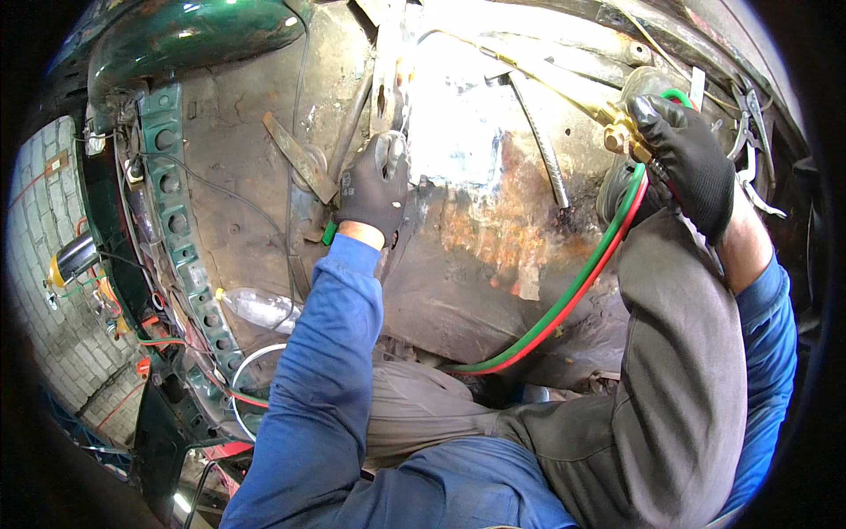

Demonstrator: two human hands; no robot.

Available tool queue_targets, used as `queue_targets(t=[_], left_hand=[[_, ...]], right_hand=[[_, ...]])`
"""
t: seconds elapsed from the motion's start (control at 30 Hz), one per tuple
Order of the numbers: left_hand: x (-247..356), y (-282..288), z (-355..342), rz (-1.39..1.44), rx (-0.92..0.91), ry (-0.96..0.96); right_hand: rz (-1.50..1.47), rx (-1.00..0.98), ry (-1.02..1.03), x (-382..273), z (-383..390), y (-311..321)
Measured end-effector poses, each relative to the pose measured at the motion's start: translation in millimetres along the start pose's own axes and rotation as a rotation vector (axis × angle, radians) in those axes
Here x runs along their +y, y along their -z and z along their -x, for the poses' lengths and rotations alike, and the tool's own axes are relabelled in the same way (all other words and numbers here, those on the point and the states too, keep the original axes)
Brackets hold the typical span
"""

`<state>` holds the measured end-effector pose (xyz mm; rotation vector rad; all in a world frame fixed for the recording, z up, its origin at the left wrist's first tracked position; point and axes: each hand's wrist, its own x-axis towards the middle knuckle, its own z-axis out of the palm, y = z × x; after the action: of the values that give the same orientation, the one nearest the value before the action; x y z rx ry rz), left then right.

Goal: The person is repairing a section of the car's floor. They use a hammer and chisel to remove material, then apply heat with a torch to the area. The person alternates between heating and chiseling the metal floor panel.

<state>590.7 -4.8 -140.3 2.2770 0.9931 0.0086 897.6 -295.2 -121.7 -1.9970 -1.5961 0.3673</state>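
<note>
In my black-gloved right hand is a brass gas torch, gripped by its valve end. Its long thin tube slants up and left across the metal. A green and red twin hose curves down from the torch to my lap. My left hand, gloved too, is closed with fingers curled around the lower end of a slim metal tool that looks like pliers. Its jaws point away from me, beside a bright glow on a metal seam. The torch's tip ends near that glow, its exact edge washed out by light.
A hammer lies between my hands on the rusty sheet-metal floor. Locking pliers rest at far right. Left are a flat metal strip, a clear plastic bottle, loose cables and a perforated green sill; a green rounded panel stands behind.
</note>
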Motion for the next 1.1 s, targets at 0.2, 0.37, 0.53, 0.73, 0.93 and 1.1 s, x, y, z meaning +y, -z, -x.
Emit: queue_targets(t=[0.2, 0.37, 0.53, 0.73, 0.93, 1.1], left_hand=[[3.5, 3.1, -2.4, -0.050, 0.009, -0.012], [2.1, 3.3, -2.6, -0.059, -0.019, 0.025], [3.0, 3.3, -1.9, -0.056, -0.016, -0.002], [-12.1, -1.0, -3.6, -0.068, 0.017, -0.078], [-7.4, 0.5, -6.7, -0.064, -0.008, 0.027], [-2.6, 1.9, -7.7, -0.044, -0.058, 0.060]], right_hand=[[0.056, 0.042, 0.077, 7.8, 2.4, -6.0], [0.010, -0.013, 0.051, 11.0, 2.8, -7.4], [0.050, 0.000, 0.115, 19.0, 6.9, -9.2], [0.096, -0.014, 0.078, 7.6, 5.4, -5.5], [0.125, -0.187, -0.058, 13.5, 9.2, 0.5], [0.167, -0.104, 0.000, 19.8, 11.7, -7.8]])
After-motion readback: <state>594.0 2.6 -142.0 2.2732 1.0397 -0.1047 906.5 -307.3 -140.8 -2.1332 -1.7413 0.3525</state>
